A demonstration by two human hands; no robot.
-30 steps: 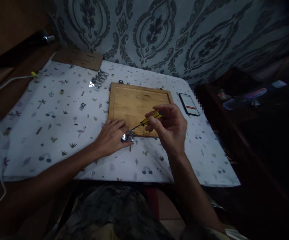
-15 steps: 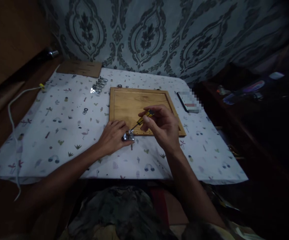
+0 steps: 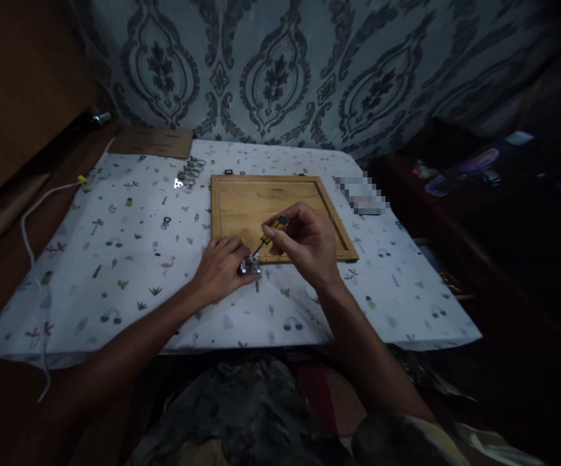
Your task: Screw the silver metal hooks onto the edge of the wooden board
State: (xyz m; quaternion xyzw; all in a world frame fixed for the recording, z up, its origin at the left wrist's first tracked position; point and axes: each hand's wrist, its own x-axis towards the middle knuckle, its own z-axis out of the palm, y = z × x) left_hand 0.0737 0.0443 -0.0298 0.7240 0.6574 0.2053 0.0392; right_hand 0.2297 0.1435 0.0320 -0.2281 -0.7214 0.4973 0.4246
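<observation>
A wooden panel [image 3: 275, 200] with a raised frame lies flat on the table. At its near edge my left hand [image 3: 222, 268] has its thumb and fingers closed around a small shiny metal fitting [image 3: 251, 266]; the exact kind of fitting is hard to make out. My right hand [image 3: 309, 246] pinches the yellow-and-black handle of a screwdriver [image 3: 266, 237]. The screwdriver slants down to the left, its tip at the fitting. Any screw under the tip is too small to see. Small dark holes show along the panel's near edge.
A patterned white cloth [image 3: 129, 285] covers the table. Several metal fittings [image 3: 191, 172] lie at the back left, near brown cardboard [image 3: 151, 142]. A blurred-out phone [image 3: 362, 193] lies right of the panel. A white cable [image 3: 30, 239] hangs over the left side.
My right hand and the screwdriver have shifted slightly left, and the fingers have changed their hold on the handle. My left hand stays at the fitting. The view has tilted a little.
</observation>
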